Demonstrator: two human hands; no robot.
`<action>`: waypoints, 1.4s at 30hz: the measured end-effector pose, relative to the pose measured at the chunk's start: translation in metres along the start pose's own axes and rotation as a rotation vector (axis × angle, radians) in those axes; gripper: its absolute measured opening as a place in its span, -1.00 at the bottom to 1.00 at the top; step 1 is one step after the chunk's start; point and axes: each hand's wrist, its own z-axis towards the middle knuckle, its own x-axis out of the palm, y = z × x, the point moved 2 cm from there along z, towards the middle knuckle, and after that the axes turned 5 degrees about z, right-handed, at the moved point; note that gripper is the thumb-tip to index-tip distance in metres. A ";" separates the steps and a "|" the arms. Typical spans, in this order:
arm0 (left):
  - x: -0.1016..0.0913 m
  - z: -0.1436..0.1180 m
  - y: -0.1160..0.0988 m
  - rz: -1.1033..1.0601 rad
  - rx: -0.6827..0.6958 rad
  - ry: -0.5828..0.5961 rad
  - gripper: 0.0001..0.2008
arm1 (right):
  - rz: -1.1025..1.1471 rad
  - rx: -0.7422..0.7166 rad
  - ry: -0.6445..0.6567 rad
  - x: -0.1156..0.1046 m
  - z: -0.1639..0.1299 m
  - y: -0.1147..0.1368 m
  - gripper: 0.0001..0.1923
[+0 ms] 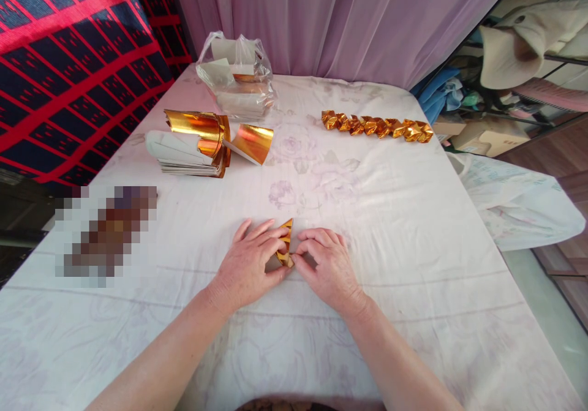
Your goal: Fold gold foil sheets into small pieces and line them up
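Both hands (250,264) (328,264) pinch gold foil (285,244) mid-table — edges well apart.

Glossy gold foil paper (285,244) on matt cloth (390,215).

We take the stack of gold foil sheets (193,147) as our landmark; it lies on a surface (390,227) covered by a pale cloth with a faint flower print. Its top sheets curl upward, and one curled gold sheet (250,143) rests just to its right. Behind the stack we see a clear plastic bag (236,77) holding more sheets. Well to the right of the stack lies a row of folded gold pieces (376,125), end to end. A lilac curtain (340,19) hangs behind. Left of the stack we see a red-and-navy checked cloth (68,56). A blurred patch (108,230) lies in front of it.
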 end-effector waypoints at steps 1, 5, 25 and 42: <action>0.000 0.000 0.000 0.003 -0.002 0.002 -0.86 | 0.002 -0.003 -0.004 0.000 0.000 0.000 -0.91; 0.000 -0.001 0.000 0.002 0.010 -0.011 -0.86 | 0.004 -0.007 -0.004 -0.001 0.000 0.000 -0.90; 0.003 0.001 0.001 -0.001 0.005 -0.051 -0.87 | 0.018 0.003 0.037 0.000 0.000 -0.002 -0.89; 0.003 0.002 -0.003 -0.005 -0.022 -0.077 -0.91 | -0.028 0.050 -0.011 0.000 0.000 -0.012 -0.94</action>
